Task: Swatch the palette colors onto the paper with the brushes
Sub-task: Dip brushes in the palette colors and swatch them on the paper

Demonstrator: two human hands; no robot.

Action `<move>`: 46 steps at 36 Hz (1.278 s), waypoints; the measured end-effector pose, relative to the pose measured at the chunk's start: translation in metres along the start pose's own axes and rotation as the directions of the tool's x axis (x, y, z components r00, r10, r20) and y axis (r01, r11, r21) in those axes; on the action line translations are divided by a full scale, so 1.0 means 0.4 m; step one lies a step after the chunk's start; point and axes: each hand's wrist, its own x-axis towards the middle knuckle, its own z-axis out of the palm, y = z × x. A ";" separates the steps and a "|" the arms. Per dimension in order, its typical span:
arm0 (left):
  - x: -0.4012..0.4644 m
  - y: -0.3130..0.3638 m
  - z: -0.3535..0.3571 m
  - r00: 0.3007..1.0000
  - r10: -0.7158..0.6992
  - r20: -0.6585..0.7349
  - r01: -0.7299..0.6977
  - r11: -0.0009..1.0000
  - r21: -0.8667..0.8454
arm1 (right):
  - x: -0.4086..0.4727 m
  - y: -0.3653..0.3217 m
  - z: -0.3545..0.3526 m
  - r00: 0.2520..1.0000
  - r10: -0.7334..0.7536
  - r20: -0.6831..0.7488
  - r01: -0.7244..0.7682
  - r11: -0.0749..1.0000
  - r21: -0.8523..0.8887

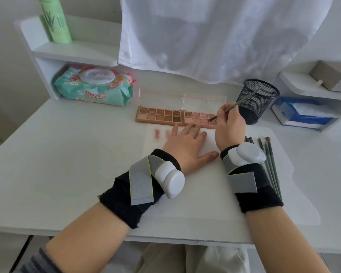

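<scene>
We see a white worktop (67, 164) carrying paper (185, 184), two open palettes (177, 116), loose brushes (272, 164), a mesh cup (256, 101), a wipes pack (93, 85) — and white shelf units (73, 52) at either end.

- Bright, soft daylight fills the scene, coming through a sheer white curtain (215, 36) at the back of the white desk (67, 164).
- Shadows are faint and diffuse; a slightly darker patch sits on the desk to the right of the right forearm.
- No harsh glare, though the white surfaces look washed out and low in contrast.
- Wide-angle distortion curves the shelf (75, 52) and desk edges near the frame borders.
- Corners look soft and slightly blurred; the centre is sharper.
</scene>
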 end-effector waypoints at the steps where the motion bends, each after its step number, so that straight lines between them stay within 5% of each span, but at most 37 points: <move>1: 0.000 0.000 -0.001 1.000 0.001 0.001 -0.001 1.000 0.000 | 0.000 0.000 0.000 1.000 -0.001 0.003 0.001 1.000 -0.003; 46: -0.004 -0.001 -0.002 1.000 -0.001 0.011 0.001 1.000 -0.017 | -0.004 0.000 -0.002 1.000 -0.002 -0.011 0.002 0.999 0.053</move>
